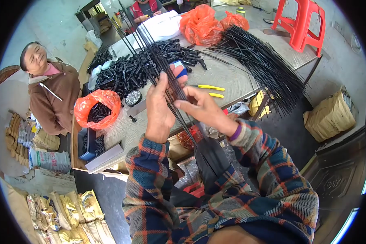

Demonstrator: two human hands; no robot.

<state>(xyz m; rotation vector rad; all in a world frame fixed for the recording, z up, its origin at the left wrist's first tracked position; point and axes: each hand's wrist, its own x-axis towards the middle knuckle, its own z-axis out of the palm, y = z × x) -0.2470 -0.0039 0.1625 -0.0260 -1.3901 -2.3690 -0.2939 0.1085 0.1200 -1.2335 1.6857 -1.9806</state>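
A loose bundle of thin black rods (163,66) slants across in front of me, from the upper left down to my lap. My left hand (162,101) is closed round it, thumb in front. Over the lower part of the bundle, the fingers of my right hand (205,106) are closed on the rods, with a purple band at that wrist. Behind my hands a heap of short black tubular parts (124,71) covers the table (227,79). Pliers with yellow handles (211,87) lie just beyond my right hand.
A big pile of black rods (268,67) overhangs the table's right side. At the left stand an orange bag (97,110) of black parts and a blue bin (87,142). A red stool (301,24) rests at the back right. One person (53,89) sits left, another (144,10) works opposite.
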